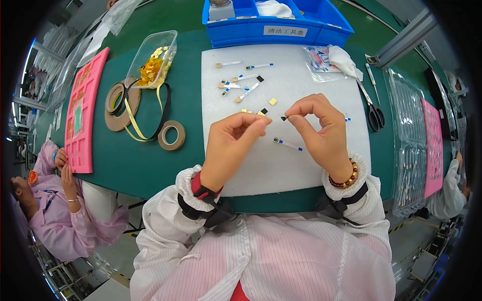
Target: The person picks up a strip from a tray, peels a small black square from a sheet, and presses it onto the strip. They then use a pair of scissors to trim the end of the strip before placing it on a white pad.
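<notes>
Two digits of the right hand [323, 131] pinch a small black piece [283, 119] over the white mat [268, 178], my head view shows; the left hand [228, 143] has fingertips nearly together, on what I cannot tell. Below lies a flex cable [288, 144], then open mat to its near edge; scissors [375, 118] flank the right.

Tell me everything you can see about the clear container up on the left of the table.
The clear container looks like thin plastic: an open, roughly rectangular tub with rounded corners and a narrow rim. Amber and pale yellow pieces gather toward its near end. It sits slantwise on the green mat, left of the white sheet. Its near end meets the brown tape roll in view; actual contact is unclear. Neither hand touches it.
</notes>
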A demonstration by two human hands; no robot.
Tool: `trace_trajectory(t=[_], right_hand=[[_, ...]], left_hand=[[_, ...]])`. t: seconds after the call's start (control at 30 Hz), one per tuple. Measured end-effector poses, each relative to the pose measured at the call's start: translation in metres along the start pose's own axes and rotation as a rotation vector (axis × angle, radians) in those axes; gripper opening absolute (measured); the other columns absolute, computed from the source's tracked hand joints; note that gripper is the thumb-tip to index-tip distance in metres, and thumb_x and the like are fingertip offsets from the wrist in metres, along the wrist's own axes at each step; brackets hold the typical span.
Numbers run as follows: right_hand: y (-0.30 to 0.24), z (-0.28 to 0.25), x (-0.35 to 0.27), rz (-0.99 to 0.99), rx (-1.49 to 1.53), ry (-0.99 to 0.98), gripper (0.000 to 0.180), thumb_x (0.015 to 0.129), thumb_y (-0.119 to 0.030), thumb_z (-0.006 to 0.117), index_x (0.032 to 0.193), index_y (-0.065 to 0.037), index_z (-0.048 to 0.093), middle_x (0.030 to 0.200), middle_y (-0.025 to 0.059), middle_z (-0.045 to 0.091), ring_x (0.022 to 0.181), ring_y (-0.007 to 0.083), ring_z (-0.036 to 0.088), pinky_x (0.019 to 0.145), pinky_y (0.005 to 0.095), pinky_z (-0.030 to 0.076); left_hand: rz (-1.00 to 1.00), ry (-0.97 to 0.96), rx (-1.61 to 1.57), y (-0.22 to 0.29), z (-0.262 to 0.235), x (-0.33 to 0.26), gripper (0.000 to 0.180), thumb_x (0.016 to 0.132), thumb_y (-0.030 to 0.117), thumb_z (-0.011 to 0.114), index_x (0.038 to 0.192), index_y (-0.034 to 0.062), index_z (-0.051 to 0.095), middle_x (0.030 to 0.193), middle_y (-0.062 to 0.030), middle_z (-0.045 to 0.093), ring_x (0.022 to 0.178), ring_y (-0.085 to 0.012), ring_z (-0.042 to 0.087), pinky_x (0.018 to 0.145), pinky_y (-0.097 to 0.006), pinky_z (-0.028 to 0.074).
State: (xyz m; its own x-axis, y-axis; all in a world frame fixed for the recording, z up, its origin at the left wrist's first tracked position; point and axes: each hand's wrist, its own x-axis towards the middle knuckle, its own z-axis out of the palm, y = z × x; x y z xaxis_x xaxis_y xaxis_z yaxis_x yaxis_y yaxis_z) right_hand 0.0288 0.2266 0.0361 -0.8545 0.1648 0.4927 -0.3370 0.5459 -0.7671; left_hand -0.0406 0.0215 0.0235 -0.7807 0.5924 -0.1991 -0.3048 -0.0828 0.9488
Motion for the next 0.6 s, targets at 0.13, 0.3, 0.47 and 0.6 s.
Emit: trace_trajectory(t=[0.13, 0.3, 0.47, 0.6], right_hand=[[0.0015, 0.0027, -0.0046, 0.222, 0.186, -0.071, 0.009, 0.087, -0.003, 0.076, 0.096, -0.003, 0.077, 0.093, 0.0064, 0.074, 0.084, 0.0144, 0.063, 0.077, 0.0275, 0.050], [-0.0001, 0.0078, -0.0080, 0.310, 0.282, -0.132, 0.008, 0.089, -0.005, 0.076, 0.097, -0.002, 0.078, 0.094, 0.0065, 0.075, 0.082, 0.0121, 0.066, 0.077, 0.0265, 0.051], [0.0014, 0.0084, -0.0085, 0.367, 0.311, -0.162, 0.010, 0.091, -0.007, 0.075, 0.099, -0.002, 0.077, 0.095, 0.0055, 0.076, 0.080, 0.0105, 0.067, 0.077, 0.0264, 0.052], [0.0031, 0.0054, -0.0071, 0.413, 0.317, -0.040, 0.012, 0.092, -0.009, 0.074, 0.102, -0.002, 0.076, 0.095, 0.0048, 0.076, 0.082, 0.0100, 0.066, 0.078, 0.0257, 0.052]], left_hand=[[0.540, 0.114, 0.472, 0.0005, 0.0094, -0.0006, 0.022, 0.085, 0.004, 0.081, 0.107, 0.0044, 0.077, 0.087, -0.0014, 0.067, 0.069, -0.0063, 0.055, 0.061, -0.021, 0.043], [0.707, 0.152, 0.665, -0.0010, 0.0111, 0.0018, 0.022, 0.080, 0.002, 0.084, 0.101, 0.0069, 0.077, 0.085, -0.0033, 0.066, 0.067, -0.0104, 0.057, 0.058, -0.023, 0.044], [0.672, 0.132, 0.636, -0.0041, 0.0082, 0.0014, 0.014, 0.083, -0.001, 0.081, 0.095, 0.0021, 0.074, 0.087, -0.0036, 0.066, 0.070, -0.0071, 0.058, 0.059, -0.021, 0.042], [0.475, 0.115, 0.499, -0.0031, 0.0091, -0.0024, 0.008, 0.090, 0.002, 0.077, 0.096, 0.0001, 0.073, 0.090, -0.0025, 0.066, 0.075, -0.0058, 0.058, 0.064, -0.021, 0.044]])
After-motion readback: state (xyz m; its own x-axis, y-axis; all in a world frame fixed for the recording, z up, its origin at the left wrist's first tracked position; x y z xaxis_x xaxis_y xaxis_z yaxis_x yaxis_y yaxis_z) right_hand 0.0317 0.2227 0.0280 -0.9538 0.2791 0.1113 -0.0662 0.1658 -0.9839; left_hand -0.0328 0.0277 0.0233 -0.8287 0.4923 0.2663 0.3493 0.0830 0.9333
